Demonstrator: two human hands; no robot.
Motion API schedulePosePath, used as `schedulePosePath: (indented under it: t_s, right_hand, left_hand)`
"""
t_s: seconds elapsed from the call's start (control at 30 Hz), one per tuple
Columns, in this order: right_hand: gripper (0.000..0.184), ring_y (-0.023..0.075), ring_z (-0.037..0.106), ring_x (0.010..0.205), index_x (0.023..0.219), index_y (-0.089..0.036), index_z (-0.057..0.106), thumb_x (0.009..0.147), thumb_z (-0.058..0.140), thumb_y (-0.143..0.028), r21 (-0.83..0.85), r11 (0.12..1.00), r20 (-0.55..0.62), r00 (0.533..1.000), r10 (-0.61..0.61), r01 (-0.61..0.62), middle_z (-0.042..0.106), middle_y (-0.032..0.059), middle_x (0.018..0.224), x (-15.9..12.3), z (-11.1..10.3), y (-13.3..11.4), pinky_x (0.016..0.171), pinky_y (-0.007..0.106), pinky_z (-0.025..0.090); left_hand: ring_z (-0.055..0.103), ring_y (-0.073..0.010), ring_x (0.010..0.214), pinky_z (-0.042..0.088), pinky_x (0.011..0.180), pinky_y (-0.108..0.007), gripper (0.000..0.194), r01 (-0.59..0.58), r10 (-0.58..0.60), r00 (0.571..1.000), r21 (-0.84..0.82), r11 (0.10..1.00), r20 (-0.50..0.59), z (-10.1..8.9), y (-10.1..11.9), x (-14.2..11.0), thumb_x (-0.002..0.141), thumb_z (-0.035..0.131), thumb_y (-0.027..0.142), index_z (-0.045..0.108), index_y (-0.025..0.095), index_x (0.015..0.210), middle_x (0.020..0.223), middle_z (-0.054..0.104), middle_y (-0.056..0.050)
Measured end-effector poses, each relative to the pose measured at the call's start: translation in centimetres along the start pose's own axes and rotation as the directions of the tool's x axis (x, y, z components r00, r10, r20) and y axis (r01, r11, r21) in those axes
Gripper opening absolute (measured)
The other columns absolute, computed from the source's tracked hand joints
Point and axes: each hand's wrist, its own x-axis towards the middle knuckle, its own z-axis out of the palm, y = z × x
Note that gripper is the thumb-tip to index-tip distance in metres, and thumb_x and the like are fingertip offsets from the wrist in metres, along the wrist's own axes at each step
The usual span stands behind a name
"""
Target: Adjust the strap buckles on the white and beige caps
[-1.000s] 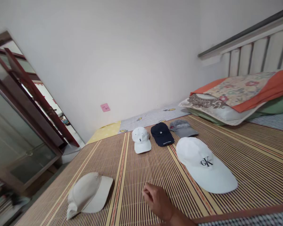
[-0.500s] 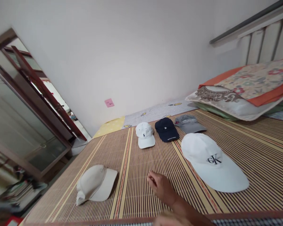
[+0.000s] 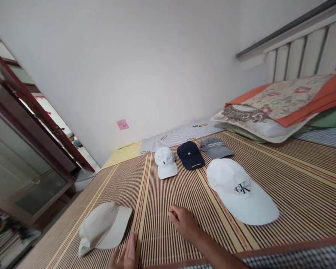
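Left hand (image 3: 124, 254): grip open, fingers extended, just beside the beige cap's brim; contact unclear
Right hand (image 3: 181, 220): grip closed, fingers curled, between the beige cap and large white cap
Beige cap (image 3: 100, 226): on the striped mat (image 3: 156, 224), left
Large white cap (image 3: 239, 190): on the mat, right
Beyond: small white cap (image 3: 165, 162), navy cap (image 3: 190, 155), grey cap (image 3: 216, 148)

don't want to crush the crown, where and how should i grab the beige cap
I'd grip the beige cap by its brim, coming from its right, thumb above and fingers below. The brim is thin and points right, with a shadow under its outer edge that suggests finger room; the rounded crown looks soft.
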Motion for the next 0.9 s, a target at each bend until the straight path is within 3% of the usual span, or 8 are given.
schedulePosePath:
  t_s: [0.1,0.17,0.37,0.47,0.57,0.67,0.8,0.9]
  right_hand:
    - [0.022,0.0139,0.052,0.059,0.077,-0.022,0.052,0.098,0.045,-0.024,0.008,1.0,-0.011,1.0,0.006,-0.006,0.048,-0.0045,0.065,0.1,-0.2,0.3,0.057,0.024,0.026]
    - [0.022,0.0144,0.055,0.062,0.078,-0.021,0.053,0.098,0.045,-0.024,0.013,1.0,-0.025,1.0,0.014,-0.013,0.051,-0.0036,0.067,0.2,-0.2,0.5,0.059,0.024,0.028]
    - [0.018,0.0152,0.056,0.065,0.078,-0.021,0.056,0.095,0.051,-0.02,0.02,0.999,-0.031,0.998,0.048,-0.047,0.055,-0.0027,0.068,0.2,-0.1,0.8,0.061,0.025,0.027]
    - [0.016,0.0154,0.056,0.066,0.077,-0.021,0.058,0.093,0.053,-0.017,0.029,0.997,-0.033,0.997,0.069,-0.068,0.056,-0.0026,0.068,0.2,-0.2,0.8,0.061,0.026,0.025]
    - [0.016,0.0158,0.057,0.068,0.076,-0.02,0.059,0.091,0.056,-0.016,0.058,0.994,-0.031,0.995,0.097,-0.095,0.059,-0.0019,0.07,0.3,-0.4,0.9,0.062,0.026,0.026]
    - [0.017,0.0157,0.058,0.069,0.073,-0.02,0.059,0.089,0.06,-0.018,0.126,0.983,-0.023,0.99,0.136,-0.133,0.06,-0.0022,0.069,0.4,-0.3,1.0,0.063,0.026,0.028]
    - [0.021,0.0141,0.056,0.058,0.07,-0.02,0.057,0.09,0.062,-0.025,0.311,0.92,0.031,0.97,0.242,-0.24,0.057,-0.0044,0.06,1.0,0.1,1.5,0.06,0.025,0.033]
    - [0.035,0.0134,0.054,0.048,0.074,-0.02,0.061,0.096,0.056,-0.046,0.49,0.799,0.138,0.936,0.325,-0.35,0.061,-0.0026,0.058,1.8,-0.1,2.3,0.053,0.025,0.039]
  left_hand:
    - [0.066,-0.0333,0.128,0.067,0.083,-0.038,0.076,-0.004,0.004,1.0,-0.044,0.999,0.002,1.7,0.4,1.8,0.083,0.055,0.013,0.04,0.019,0.157,0.137,0.067,-0.02]
    - [0.069,-0.033,0.123,0.067,0.082,-0.037,0.076,-0.016,0.014,1.0,-0.082,0.996,-0.026,2.3,0.6,3.0,0.084,0.054,0.011,0.038,0.018,0.158,0.133,0.07,-0.019]
    - [0.08,-0.0213,0.091,0.068,0.077,-0.032,0.066,-0.094,0.073,0.993,-0.259,0.961,-0.091,2.3,1.0,5.6,0.093,0.037,0.001,0.04,0.022,0.156,0.095,0.081,-0.006]
    - [0.08,-0.018,0.079,0.067,0.069,-0.026,0.053,-0.148,0.112,0.985,-0.308,0.94,-0.131,2.4,1.4,6.3,0.1,0.036,0.005,0.049,0.021,0.148,0.087,0.081,-0.004]
    - [0.078,-0.0147,0.067,0.063,0.058,-0.021,0.038,-0.209,0.161,0.968,-0.26,0.943,-0.194,3.5,2.1,6.2,0.101,0.041,0.007,0.061,0.022,0.128,0.081,0.079,0.001]
    - [0.075,-0.0134,0.063,0.059,0.052,-0.019,0.028,-0.257,0.216,0.955,-0.208,0.944,-0.201,6.1,2.2,4.9,0.096,0.044,0.002,0.064,0.019,0.103,0.077,0.077,0.003]
    - [0.071,-0.012,0.057,0.051,0.044,-0.018,0.021,-0.244,0.218,0.964,-0.187,0.952,-0.149,12.0,0.2,1.5,0.094,0.049,0.002,0.061,0.016,0.086,0.069,0.071,0.004]
    - [0.063,-0.0084,0.052,0.046,0.044,-0.017,0.019,-0.211,0.231,0.969,-0.192,0.959,0.088,16.7,-2.4,-1.1,0.092,0.051,0.002,0.062,0.016,0.088,0.07,0.068,0.004]
